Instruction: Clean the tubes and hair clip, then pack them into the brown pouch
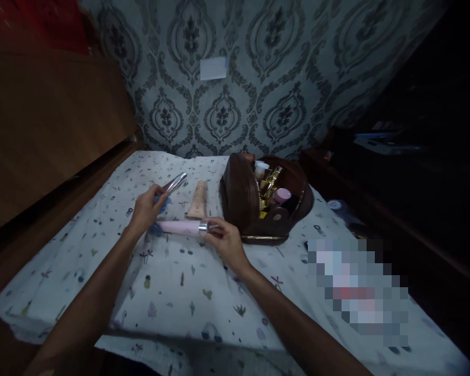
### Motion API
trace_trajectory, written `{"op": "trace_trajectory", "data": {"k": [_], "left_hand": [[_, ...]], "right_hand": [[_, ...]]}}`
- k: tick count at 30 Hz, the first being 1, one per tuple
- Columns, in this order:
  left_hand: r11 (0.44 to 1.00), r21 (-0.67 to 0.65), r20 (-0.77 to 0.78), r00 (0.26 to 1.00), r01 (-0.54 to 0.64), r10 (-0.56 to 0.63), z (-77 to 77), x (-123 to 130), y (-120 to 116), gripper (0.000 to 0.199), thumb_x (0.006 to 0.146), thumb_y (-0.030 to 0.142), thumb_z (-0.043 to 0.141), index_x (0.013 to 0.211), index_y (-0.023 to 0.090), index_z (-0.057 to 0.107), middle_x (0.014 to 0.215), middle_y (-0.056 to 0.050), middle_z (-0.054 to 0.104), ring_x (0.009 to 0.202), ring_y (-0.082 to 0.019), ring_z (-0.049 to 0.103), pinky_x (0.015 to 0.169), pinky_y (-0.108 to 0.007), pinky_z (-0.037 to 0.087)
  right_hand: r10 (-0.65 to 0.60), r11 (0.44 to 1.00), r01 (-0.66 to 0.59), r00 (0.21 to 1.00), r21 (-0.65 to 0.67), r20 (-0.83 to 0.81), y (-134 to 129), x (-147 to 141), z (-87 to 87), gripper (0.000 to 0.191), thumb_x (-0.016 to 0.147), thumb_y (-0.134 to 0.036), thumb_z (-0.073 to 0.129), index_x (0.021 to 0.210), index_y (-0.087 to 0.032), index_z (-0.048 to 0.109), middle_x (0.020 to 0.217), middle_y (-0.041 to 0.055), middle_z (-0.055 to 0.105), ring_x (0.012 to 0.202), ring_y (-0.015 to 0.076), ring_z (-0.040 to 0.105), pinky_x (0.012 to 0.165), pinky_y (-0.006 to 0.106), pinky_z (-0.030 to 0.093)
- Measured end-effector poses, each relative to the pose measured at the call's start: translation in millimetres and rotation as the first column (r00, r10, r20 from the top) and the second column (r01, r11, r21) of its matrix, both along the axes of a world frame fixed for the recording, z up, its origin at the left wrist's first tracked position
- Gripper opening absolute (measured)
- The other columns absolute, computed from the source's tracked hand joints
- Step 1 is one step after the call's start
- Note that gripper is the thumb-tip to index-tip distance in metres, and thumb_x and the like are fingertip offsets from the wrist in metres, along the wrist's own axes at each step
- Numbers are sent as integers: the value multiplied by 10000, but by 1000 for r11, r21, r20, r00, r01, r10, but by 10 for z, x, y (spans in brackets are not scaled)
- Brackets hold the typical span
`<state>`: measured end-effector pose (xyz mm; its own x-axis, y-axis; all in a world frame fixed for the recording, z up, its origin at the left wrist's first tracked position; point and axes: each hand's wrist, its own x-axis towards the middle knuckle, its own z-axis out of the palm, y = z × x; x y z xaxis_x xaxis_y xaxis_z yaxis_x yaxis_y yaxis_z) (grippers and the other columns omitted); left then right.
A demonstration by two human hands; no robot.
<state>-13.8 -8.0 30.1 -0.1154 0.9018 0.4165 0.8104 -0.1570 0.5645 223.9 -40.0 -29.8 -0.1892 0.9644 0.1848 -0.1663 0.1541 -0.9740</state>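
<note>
My left hand (147, 209) is closed on a slim tube with a shiny silver end (175, 183), which points up and to the right. Below it, a pale pink tube (178, 227) lies roughly level, its silver band to the right. The fingers of my right hand (227, 243) pinch that banded end. Something blue (164, 203) shows beside my left fingers, too unclear to name. Between the hands and the bag, a peach squeeze tube (198, 199) rests on the patterned cloth. An open brown cosmetics bag (237, 190) stands to the right of it.
Inside the bag are gold-coloured items (272, 180), a pink-lidded jar (282, 196) and a white-capped bottle (261, 168). A blurred-out patch (356, 292) covers something at the right. A wooden cabinet (55, 125) borders the left; patterned wallpaper (223, 115) rises behind.
</note>
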Motion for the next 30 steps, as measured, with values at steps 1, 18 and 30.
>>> {"op": "trace_trajectory", "data": {"k": [1,18,30], "left_hand": [[998,47,55,997,45,-47,31,68,-35,253,935,440,492,923,215,606,810,-7,654,756,-177,577,695,-268,421],[582,-409,212,694,702,-688,-90,158,-51,397,983,498,446,1138,228,693,1141,-49,741,1065,-215,657,946,-271,484],[494,-352,548,603,795,-579,-82,441,-150,429,758,468,767,1070,176,732,1056,-49,739,993,-243,656,895,-315,525]], "right_hand": [[14,1000,-14,1000,20,13,-19,-1,12,319,663,-310,823,967,-228,767,1017,44,741,762,171,675,674,288,574],[-42,975,27,997,219,68,27,59,23,130,757,-320,769,861,-244,780,1023,56,751,925,211,687,784,326,555],[10,993,-21,995,-115,-97,63,38,0,489,646,-512,863,999,-197,740,1007,64,775,950,255,707,875,388,565]]}}
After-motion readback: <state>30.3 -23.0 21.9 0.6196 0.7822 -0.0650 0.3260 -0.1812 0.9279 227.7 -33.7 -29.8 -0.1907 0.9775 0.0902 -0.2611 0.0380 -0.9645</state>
